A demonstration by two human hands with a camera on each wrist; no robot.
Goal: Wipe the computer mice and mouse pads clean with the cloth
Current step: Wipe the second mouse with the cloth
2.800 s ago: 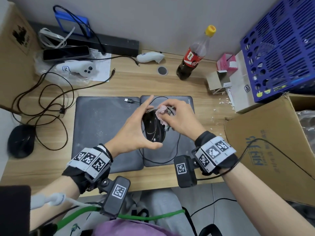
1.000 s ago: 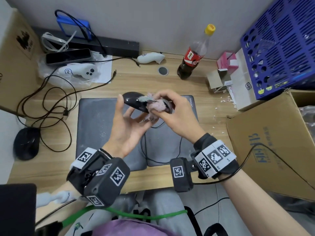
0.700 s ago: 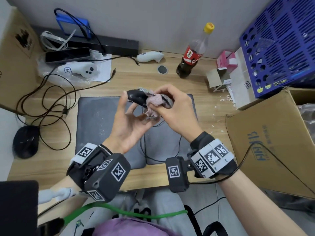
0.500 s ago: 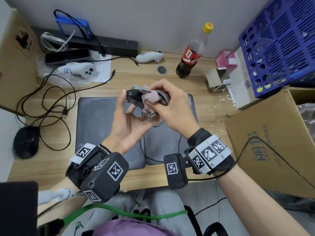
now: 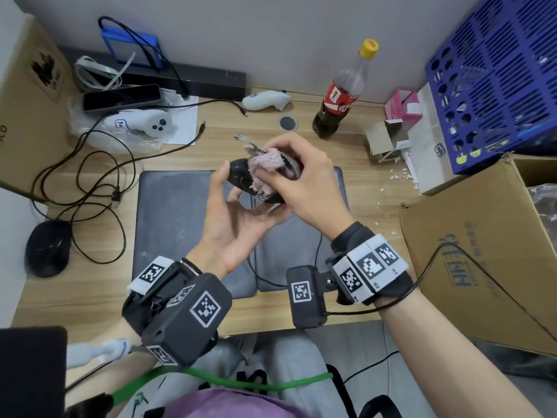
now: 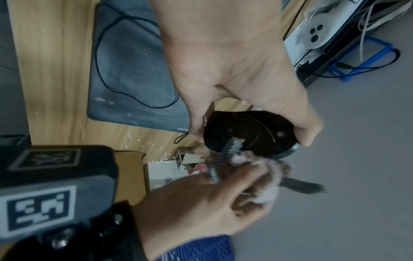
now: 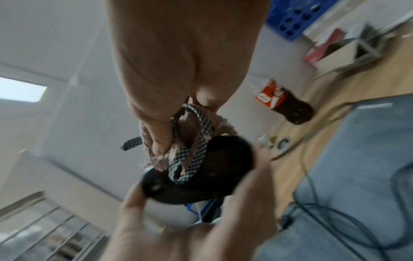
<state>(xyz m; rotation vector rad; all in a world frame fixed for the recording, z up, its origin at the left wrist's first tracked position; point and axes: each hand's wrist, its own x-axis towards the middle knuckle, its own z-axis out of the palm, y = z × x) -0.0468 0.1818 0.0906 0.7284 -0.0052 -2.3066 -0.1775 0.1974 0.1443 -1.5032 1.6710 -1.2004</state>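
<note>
My left hand [image 5: 238, 212] holds a black wired mouse [image 5: 241, 176] in the air above the two grey mouse pads [image 5: 174, 212], thumb and fingers curled round its sides. In the left wrist view the mouse [image 6: 248, 132] shows its flat underside. My right hand [image 5: 301, 182] grips a bunched pink cloth [image 5: 265, 164] with a checkered edge and presses it on the mouse. The right wrist view shows the cloth [image 7: 185, 141] lying on the mouse [image 7: 201, 169]. A second black mouse [image 5: 48, 245] lies on the desk at the far left.
Loose black cables [image 5: 90, 182] coil on the wooden desk at left. A cola bottle [image 5: 340, 98], white controllers [image 5: 141, 125], small boxes [image 5: 388, 137] and a blue crate [image 5: 494, 79] stand at the back. A big cardboard box [image 5: 482, 248] fills the right side. White crumbs dot the pads.
The mouse was lifted off the right pad and turned over in my left hand. My right hand keeps rubbing the cloth across it, shifting slightly up and left.
</note>
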